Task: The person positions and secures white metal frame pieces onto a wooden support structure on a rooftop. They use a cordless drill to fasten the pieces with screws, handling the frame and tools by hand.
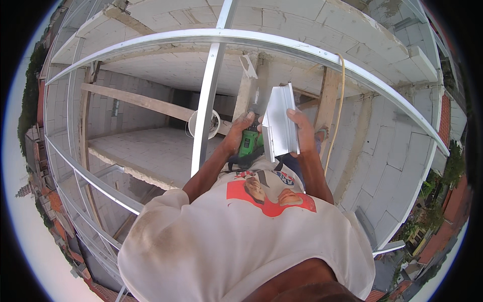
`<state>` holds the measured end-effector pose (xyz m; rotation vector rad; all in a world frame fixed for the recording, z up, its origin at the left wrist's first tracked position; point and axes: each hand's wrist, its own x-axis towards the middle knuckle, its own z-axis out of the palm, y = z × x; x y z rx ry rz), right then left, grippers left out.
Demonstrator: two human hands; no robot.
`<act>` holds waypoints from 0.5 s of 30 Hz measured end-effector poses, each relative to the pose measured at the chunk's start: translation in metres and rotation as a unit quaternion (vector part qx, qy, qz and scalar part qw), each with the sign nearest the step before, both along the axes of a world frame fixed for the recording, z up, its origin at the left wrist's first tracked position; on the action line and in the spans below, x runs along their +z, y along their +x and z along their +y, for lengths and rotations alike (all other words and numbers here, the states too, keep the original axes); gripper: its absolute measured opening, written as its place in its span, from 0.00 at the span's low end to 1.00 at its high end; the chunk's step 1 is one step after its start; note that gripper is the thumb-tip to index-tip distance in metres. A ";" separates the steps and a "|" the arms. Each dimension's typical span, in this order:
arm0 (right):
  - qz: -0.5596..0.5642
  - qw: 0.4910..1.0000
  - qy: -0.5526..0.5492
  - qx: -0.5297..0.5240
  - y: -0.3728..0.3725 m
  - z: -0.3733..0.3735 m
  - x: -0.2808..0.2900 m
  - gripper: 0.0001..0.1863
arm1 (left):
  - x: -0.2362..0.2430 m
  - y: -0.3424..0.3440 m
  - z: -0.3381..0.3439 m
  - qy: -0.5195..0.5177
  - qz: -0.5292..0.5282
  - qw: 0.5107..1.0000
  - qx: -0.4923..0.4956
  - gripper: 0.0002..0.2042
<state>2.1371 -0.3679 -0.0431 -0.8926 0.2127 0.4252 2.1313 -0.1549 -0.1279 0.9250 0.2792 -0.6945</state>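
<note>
up among the straight silver metal roof beams [210,85], we hold a short folded piece of bright silver sheet metal [278,123] before our white printed shirt [241,241].

our right hand [303,132] grips the metal piece along its right edge, thumb on the near face, the piece tilted and its top leaning slightly right; our left hand [235,135] lies against a green-and-black power tool [247,143] just left of it, its fingers mostly hidden, so we cannot tell whether it is closed around the tool. beyond our left hand, a round white reel [216,121] sits partly behind a beam; to our right hangs a thin yellow cord [343,75], near pale grey block walls [387,141].
</note>
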 end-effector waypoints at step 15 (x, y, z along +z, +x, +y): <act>-0.165 0.836 -0.498 0.163 0.005 0.039 0.008 0.37 | 0.016 -0.004 0.015 0.070 -0.141 0.980 -0.118 0.43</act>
